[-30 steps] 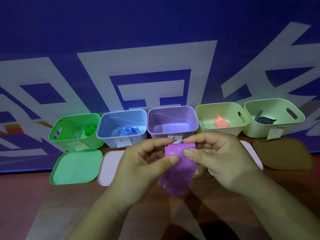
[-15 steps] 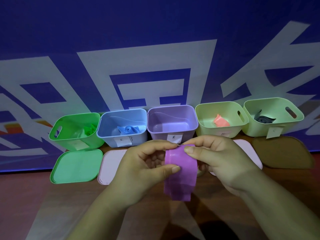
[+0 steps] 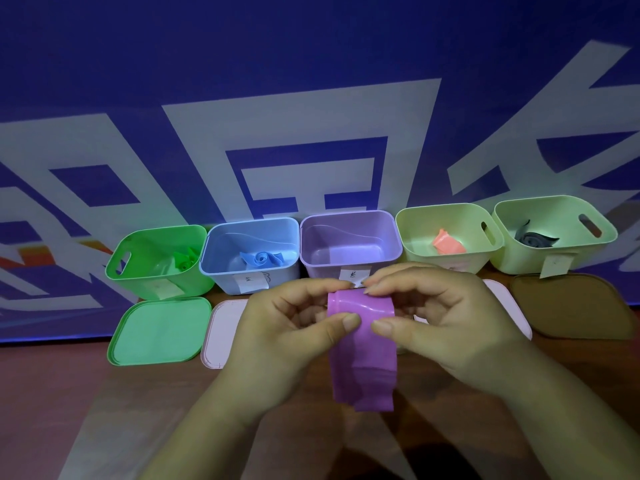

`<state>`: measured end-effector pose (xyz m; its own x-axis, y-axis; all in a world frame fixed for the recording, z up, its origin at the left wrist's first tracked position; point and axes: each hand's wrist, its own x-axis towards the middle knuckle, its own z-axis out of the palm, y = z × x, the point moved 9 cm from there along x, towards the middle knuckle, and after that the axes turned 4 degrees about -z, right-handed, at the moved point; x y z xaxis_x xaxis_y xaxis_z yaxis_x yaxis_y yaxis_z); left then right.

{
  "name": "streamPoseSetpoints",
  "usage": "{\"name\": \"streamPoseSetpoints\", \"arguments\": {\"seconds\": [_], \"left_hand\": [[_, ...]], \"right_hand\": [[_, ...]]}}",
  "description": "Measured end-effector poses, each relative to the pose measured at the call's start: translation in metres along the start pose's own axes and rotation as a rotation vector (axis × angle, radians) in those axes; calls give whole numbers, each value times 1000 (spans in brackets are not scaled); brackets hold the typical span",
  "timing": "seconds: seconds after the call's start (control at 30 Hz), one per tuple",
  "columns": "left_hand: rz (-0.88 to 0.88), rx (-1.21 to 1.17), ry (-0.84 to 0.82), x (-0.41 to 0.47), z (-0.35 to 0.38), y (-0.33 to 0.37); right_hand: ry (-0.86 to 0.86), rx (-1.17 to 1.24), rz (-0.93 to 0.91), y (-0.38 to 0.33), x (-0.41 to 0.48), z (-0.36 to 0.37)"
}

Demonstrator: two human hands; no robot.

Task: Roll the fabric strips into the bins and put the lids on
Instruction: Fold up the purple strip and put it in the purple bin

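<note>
I count four bins filled: rolls lie in the green bin [image 3: 138, 271], the blue bin [image 3: 221, 275] and the two pale green bins [image 3: 414, 242]; the purple bin [image 3: 349, 249] holds nothing; no lid is on, the green lid [image 3: 159, 330] and the others lying on the worktop [image 3: 69, 393]. The left hand [image 3: 294, 327] and right hand [image 3: 443, 317] both pinch the purple strip [image 3: 362, 362] just before the purple bin; its top edge curls over, glossy; the tail hangs crumpled.

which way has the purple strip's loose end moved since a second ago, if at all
Yes. Against the purple bin, the purple fabric strip's loose end swung right, from slanting left to hanging straight down, slightly lower.
</note>
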<state>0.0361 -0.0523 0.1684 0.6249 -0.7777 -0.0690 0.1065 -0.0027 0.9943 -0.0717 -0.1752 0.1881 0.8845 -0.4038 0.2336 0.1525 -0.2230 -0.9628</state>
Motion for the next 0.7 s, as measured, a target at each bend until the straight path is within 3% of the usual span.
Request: {"name": "streamPoseSetpoints", "arguments": {"seconds": [0.7], "left_hand": [[141,125,-35,1,2,10]], "right_hand": [[122,197,226,20,4,-6]]}}
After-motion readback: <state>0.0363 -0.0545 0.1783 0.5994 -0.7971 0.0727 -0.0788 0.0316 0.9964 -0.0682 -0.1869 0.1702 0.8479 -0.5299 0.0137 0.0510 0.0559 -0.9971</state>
